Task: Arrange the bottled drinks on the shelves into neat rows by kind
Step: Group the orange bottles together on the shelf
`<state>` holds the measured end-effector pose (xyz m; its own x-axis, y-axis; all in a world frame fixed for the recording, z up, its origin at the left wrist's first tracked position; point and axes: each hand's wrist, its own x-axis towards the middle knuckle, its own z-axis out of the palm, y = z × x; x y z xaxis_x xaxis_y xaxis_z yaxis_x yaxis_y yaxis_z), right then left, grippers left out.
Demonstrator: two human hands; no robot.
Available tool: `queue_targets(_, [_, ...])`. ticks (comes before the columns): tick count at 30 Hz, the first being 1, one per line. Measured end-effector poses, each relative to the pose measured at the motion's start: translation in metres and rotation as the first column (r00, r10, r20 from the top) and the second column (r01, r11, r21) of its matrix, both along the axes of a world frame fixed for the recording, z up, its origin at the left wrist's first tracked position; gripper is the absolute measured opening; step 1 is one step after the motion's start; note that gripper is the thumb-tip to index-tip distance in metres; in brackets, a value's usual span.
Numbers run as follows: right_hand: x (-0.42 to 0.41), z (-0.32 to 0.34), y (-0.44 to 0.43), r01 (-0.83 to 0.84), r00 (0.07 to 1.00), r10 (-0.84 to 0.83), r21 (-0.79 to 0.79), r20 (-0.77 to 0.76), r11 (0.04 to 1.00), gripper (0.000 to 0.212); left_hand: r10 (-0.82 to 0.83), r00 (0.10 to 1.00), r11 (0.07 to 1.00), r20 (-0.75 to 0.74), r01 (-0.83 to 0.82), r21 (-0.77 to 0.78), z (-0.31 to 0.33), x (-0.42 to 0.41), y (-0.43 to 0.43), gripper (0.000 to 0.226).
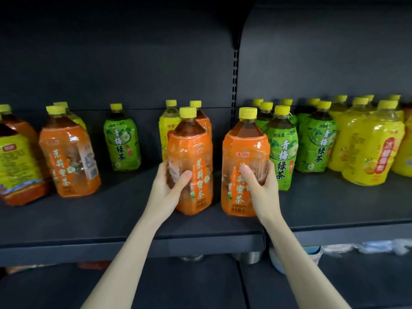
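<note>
- Both hands grip: the left hand (171, 186) wraps the lower body of one orange-label bottle (194, 150), thumb across the front, and the right hand (262, 181) curls round a second orange-label bottle (243, 146) the same way.
- Both bottles stand upright near the front of the dark shelf (111, 221), side by side with a narrow gap between them.
- Another orange bottle (66, 157) stands to the left. The right-hand bottle, just beside the green-label bottles (282, 150), probably has further to travel.
- Glossy shrink-film labels, faceted clear plastic and ribbed yellow caps (188, 112) look likely to slip in a loose grip.
</note>
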<state>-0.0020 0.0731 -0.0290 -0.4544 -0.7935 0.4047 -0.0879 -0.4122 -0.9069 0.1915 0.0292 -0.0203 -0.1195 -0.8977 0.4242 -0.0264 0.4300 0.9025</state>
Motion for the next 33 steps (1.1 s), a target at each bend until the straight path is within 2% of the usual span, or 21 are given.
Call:
queue_targets(4, [0.001, 0.001, 0.001, -0.019, 0.999, 0.019, 0.025, 0.036, 0.999, 0.077, -0.072, 0.987, 0.993, -0.147, 0.086, 0.086, -0.003, -0.001, 0.015, 0.065])
queue_targets(7, [0.004, 0.003, 0.004, -0.014, 0.999, 0.012, 0.043, 0.038, 0.999, 0.060, 0.073, 0.988, 0.994, -0.137, -0.062, 0.087, -0.002, -0.016, 0.020, 0.072])
queue_targets(9, [0.008, 0.005, 0.006, -0.005, 1.000, 0.003, 0.041, 0.029, 0.999, 0.056, 0.181, 0.978, 0.982, -0.107, -0.174, 0.069, -0.002, -0.022, 0.020, 0.071])
queue_targets(11, [0.010, 0.006, 0.011, 0.017, 0.999, -0.018, 0.029, 0.037, 0.999, 0.056, 0.202, 0.970, 0.979, -0.138, -0.195, 0.058, -0.003, -0.023, 0.020, 0.064])
queue_targets(16, [0.009, 0.008, 0.043, 0.054, 0.993, -0.054, 0.001, 0.105, 0.999, 0.059, 0.065, 0.970, 0.998, -0.234, -0.058, 0.035, 0.000, -0.028, 0.042, 0.063])
queue_targets(21, [-0.024, 0.022, 0.093, 0.141, 0.988, -0.140, -0.011, 0.069, 0.990, 0.064, -0.077, 0.970, 0.997, -0.231, 0.074, -0.020, 0.018, -0.064, 0.079, 0.056])
queue_targets(27, [-0.108, 0.029, 0.176, 0.246, 0.969, -0.245, -0.016, 0.035, 0.969, 0.057, -0.246, 0.935, 0.969, -0.256, 0.240, -0.055, 0.023, -0.150, 0.142, 0.051])
queue_targets(30, [-0.162, 0.024, 0.231, 0.302, 0.953, -0.302, 0.013, -0.006, 0.953, 0.059, -0.305, 0.905, 0.951, -0.297, 0.308, -0.037, 0.013, -0.208, 0.186, 0.058])
queue_targets(33, [-0.216, 0.020, 0.281, 0.374, 0.927, -0.371, 0.044, -0.051, 0.927, 0.059, -0.351, 0.882, 0.929, -0.315, 0.371, 0.003, 0.001, -0.268, 0.228, 0.054])
